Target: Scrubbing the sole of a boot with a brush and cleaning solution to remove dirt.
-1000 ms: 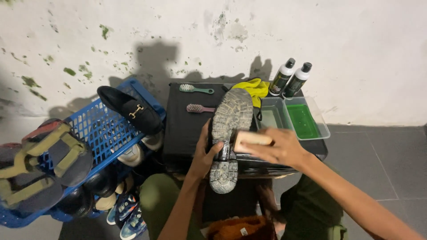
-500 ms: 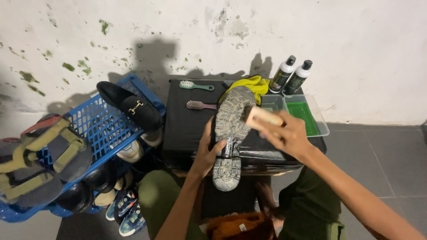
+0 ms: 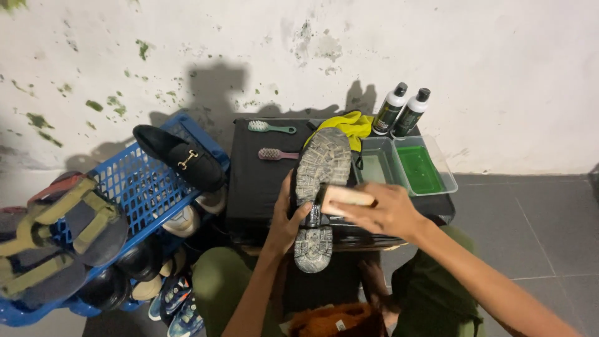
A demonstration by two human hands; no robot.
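Grey, dirt-caked tread is turned upward on a boot (image 3: 317, 193) that is held sole-up over the near edge of a black table (image 3: 256, 187). The boot's middle is gripped from the left by the left hand (image 3: 288, 223), fingers wrapped around it. A pale wooden brush (image 3: 347, 197) is clasped in the closed right hand (image 3: 382, 211) and pressed against the sole's right side. Farther back, two small brushes (image 3: 274, 140), a yellow cloth (image 3: 350, 123), two bottles (image 3: 402, 111) and a clear tray (image 3: 405, 166) are seen. At the left, a blue basket (image 3: 140, 187) is filled with shoes, a black loafer (image 3: 180, 157) on top.
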